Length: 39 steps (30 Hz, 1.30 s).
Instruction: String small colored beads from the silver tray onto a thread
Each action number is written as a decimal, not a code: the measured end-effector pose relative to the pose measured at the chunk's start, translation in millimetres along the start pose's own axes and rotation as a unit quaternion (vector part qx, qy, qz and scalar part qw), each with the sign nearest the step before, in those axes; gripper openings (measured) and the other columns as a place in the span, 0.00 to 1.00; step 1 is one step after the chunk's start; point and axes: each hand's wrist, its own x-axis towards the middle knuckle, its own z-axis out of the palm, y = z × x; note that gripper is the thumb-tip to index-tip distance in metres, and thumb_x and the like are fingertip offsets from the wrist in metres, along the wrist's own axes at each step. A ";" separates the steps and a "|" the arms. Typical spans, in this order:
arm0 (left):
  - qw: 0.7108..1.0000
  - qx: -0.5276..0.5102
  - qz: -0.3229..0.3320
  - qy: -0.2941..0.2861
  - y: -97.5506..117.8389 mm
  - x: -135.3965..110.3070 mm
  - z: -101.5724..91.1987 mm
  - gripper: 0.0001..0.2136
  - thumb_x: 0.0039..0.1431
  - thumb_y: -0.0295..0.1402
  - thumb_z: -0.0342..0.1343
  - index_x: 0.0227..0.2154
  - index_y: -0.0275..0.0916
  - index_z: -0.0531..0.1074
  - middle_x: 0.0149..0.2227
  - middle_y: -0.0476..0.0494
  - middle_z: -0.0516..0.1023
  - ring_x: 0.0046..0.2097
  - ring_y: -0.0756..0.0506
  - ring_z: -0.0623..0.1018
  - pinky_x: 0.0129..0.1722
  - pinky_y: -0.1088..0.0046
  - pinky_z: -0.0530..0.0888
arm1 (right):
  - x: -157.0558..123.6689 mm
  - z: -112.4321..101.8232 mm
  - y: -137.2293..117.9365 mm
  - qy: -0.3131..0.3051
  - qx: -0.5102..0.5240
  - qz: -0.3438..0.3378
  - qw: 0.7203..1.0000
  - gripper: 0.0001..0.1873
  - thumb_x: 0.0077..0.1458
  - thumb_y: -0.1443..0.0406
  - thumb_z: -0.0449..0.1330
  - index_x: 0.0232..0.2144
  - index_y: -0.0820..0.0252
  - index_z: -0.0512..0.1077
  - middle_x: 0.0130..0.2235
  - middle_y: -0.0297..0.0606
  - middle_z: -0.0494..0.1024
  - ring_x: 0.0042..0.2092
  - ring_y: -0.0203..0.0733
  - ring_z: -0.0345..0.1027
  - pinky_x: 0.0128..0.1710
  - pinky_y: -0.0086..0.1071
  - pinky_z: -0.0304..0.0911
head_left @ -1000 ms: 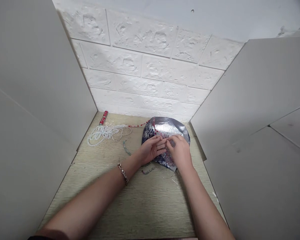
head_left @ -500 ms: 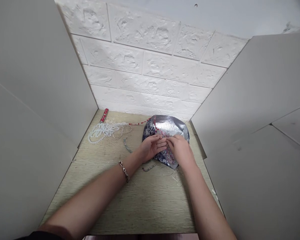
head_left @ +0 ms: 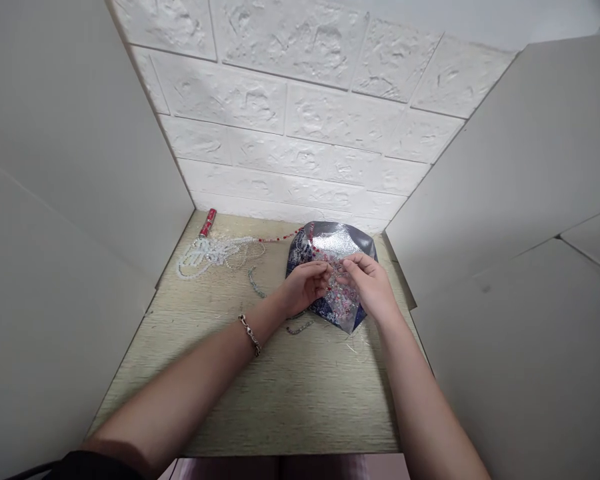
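Silver, and navy with white patterning, on the pouch [head_left: 336,235]. Pink, red and pale blue among the beads [head_left: 342,301]; red on the tube [head_left: 209,223]; white on the strands [head_left: 206,252]; pale greenish tan, grained, across the worktop [head_left: 285,400]; brick-patterned white on the wall [head_left: 255,97].

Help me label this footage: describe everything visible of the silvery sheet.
The silvery sheet looks shiny, like foil, with white-patterned dark blue at its left and bottom. It lies creased on the table. Loose beads cover its lower middle; a red strand crosses its upper left. The left hand and right hand partly hide it; contact is unclear.
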 end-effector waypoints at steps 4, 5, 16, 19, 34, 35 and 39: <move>1.000 0.022 -0.005 -0.007 -0.2 0.5 -0.3 0.07 0.44 0.31 0.58 0.22 0.31 0.69 0.16 0.55 0.55 0.18 0.59 0.56 0.15 0.84 0.53 | -2.7 1.0 -4.3 -0.030 0.078 0.031 0.996 0.11 0.37 0.61 0.65 0.25 0.59 0.70 0.28 0.31 0.70 0.32 0.33 0.64 0.34 0.31 0.66; 1.000 0.027 -0.006 -0.005 -0.2 0.4 -0.3 0.07 0.43 0.31 0.59 0.22 0.31 0.69 0.16 0.56 0.53 0.17 0.59 0.54 0.14 0.84 0.52 | -3.3 1.5 -5.1 -0.032 0.092 0.039 0.994 0.11 0.36 0.61 0.66 0.25 0.59 0.71 0.28 0.31 0.71 0.32 0.33 0.65 0.34 0.31 0.66; 0.998 0.060 0.006 0.019 -0.9 -0.6 3.5 0.07 0.42 0.31 0.60 0.22 0.32 0.69 0.15 0.58 0.50 0.17 0.59 0.51 0.14 0.83 0.48 | -4.1 3.2 -4.5 -0.049 0.100 0.057 0.992 0.11 0.35 0.61 0.67 0.24 0.59 0.72 0.27 0.31 0.72 0.32 0.34 0.67 0.36 0.33 0.66; 0.998 0.060 0.010 0.017 -1.1 -0.8 4.3 0.08 0.42 0.31 0.60 0.21 0.32 0.68 0.14 0.58 0.50 0.17 0.59 0.51 0.14 0.83 0.48 | -4.4 3.9 -5.0 -0.059 0.098 0.062 0.992 0.12 0.35 0.60 0.67 0.24 0.59 0.73 0.28 0.32 0.73 0.32 0.34 0.67 0.36 0.32 0.66; 0.995 0.090 0.041 0.016 -4.7 -0.2 2.8 0.11 0.43 0.35 0.61 0.21 0.32 0.68 0.15 0.58 0.50 0.17 0.59 0.51 0.15 0.82 0.50 | -4.1 3.5 -2.3 -0.053 0.105 0.067 0.991 0.12 0.34 0.59 0.68 0.23 0.58 0.74 0.28 0.33 0.75 0.34 0.36 0.69 0.41 0.34 0.65; 0.995 0.091 0.043 0.015 -5.0 0.0 2.7 0.11 0.42 0.36 0.61 0.22 0.32 0.69 0.15 0.58 0.50 0.18 0.59 0.51 0.15 0.82 0.50 | -3.7 3.3 -1.3 -0.054 0.106 0.065 0.991 0.12 0.34 0.59 0.68 0.23 0.58 0.74 0.28 0.32 0.75 0.34 0.36 0.69 0.41 0.34 0.65; 0.994 0.099 0.051 0.014 -6.6 0.8 1.4 0.11 0.43 0.37 0.61 0.24 0.32 0.71 0.15 0.58 0.50 0.18 0.59 0.51 0.15 0.82 0.50 | -2.7 2.7 1.2 -0.048 0.119 0.066 0.990 0.11 0.34 0.60 0.68 0.23 0.58 0.74 0.27 0.32 0.75 0.33 0.35 0.68 0.41 0.34 0.66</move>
